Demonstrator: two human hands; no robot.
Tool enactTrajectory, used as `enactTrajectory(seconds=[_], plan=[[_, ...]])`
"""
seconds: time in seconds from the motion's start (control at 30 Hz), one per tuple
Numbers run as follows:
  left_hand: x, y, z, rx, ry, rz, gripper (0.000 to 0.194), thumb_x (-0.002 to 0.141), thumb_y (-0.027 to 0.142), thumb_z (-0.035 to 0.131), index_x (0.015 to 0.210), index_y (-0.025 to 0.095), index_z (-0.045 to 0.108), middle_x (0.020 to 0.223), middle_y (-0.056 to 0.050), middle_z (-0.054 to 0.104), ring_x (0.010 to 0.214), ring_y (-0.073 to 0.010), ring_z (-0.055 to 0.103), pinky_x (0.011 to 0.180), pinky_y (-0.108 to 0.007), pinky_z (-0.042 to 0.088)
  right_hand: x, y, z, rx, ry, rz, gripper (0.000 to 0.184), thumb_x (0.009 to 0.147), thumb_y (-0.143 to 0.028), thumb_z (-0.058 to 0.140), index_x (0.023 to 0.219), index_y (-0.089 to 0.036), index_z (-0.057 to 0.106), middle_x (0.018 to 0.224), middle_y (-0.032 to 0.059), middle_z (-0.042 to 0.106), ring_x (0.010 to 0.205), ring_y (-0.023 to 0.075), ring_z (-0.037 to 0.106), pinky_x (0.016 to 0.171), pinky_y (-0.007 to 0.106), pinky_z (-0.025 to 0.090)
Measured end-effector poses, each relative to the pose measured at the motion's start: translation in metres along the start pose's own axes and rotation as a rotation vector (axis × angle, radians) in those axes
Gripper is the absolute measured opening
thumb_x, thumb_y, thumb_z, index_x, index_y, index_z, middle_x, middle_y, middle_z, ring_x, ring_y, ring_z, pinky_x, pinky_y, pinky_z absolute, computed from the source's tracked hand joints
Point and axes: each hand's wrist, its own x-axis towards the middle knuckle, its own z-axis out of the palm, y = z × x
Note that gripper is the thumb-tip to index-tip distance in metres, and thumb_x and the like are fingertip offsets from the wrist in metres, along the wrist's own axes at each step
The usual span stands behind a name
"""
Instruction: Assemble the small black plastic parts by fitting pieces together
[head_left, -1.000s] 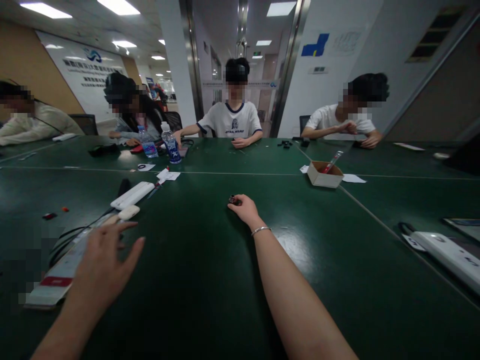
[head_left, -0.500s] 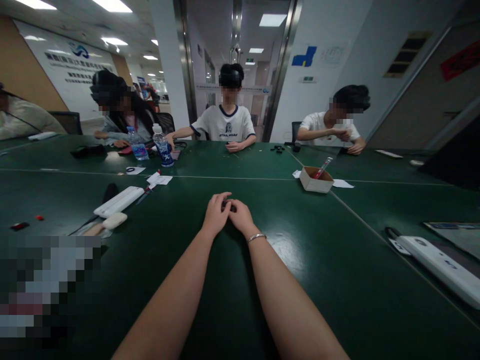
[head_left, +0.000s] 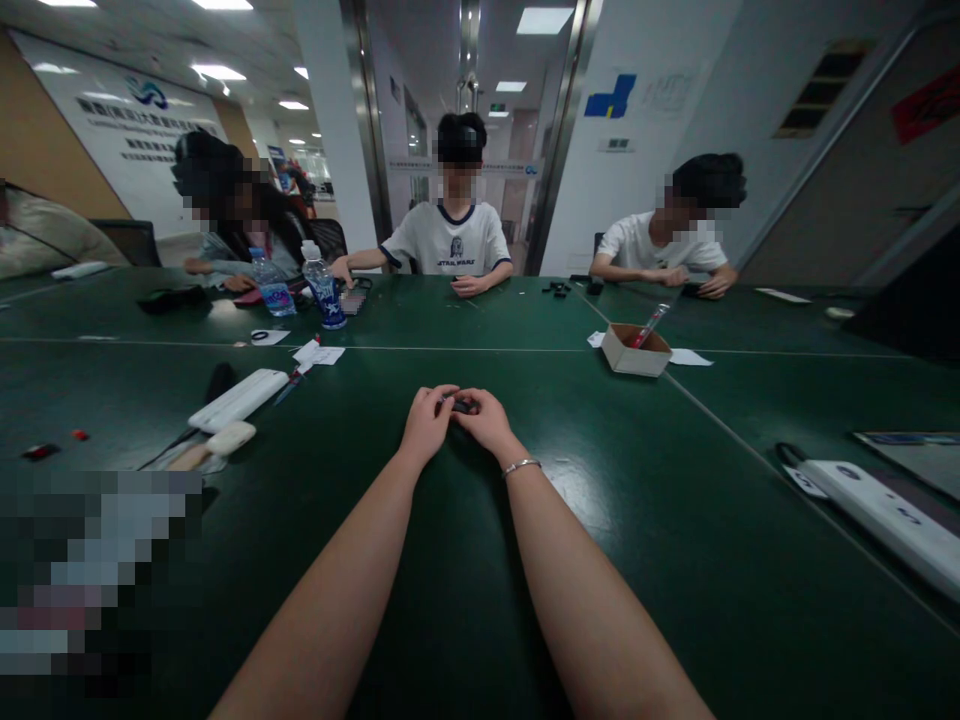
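Object (head_left: 466, 407), small, dark, sits between the two hands, at or just above the green table (head_left: 465, 580); long axis seems crosswise. Right hand (head_left: 486, 420) grips its right end, left hand (head_left: 426, 422) pinches its left; neither clearly nearer.

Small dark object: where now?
Head view, near centre: the small dark object is between the left hand and right hand, over the green table.

Bare forearms (head_left: 356, 560), slim silvery bracelet (head_left: 521, 466) (right wrist (head_left: 511, 452))
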Motion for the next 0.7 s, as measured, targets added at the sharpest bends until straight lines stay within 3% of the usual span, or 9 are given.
enactTrajectory(seconds=[0.17,0.43,0.7], plan=[[0.0,0.002,-0.004,-0.031,0.009,-0.016,0.027,0.089,0.024,0.052,0.112,0.024,0.067,0.108,-0.008,0.058,0.098,-0.0205,0.059,0.091,-0.039,0.05,0.003,0.003,-0.004,0.256,-0.113,0.091,0.034,0.065,-0.01,0.067,0.099,-0.017,0.066,0.084,0.0001,0.064,0.055,0.0078,0.058,0.056,0.022,0.05],[0.0,0.002,-0.004,-0.059,0.03,-0.035,0.025,0.09,0.027,0.053,0.11,0.023,0.067,0.109,-0.009,0.061,0.098,-0.0208,0.061,0.089,-0.039,0.051,0.006,0.003,-0.008,0.404,-0.109,0.112,0.035,0.064,-0.005,0.068,0.098,-0.015,0.066,0.076,-0.0019,0.063,0.054,0.0068,0.058,0.056,0.022,0.052],[0.006,-0.012,0.002,-0.288,0.104,-0.049,0.026,0.084,0.022,0.059,0.109,0.02,0.065,0.108,-0.008,0.068,0.099,-0.0192,0.065,0.093,-0.038,0.051,0.005,-0.001,-0.008,0.457,-0.069,0.151,0.028,0.075,-0.024,0.074,0.1,-0.016,0.066,0.073,-0.0007,0.064,0.057,0.0088,0.06,0.053,0.021,0.052]])
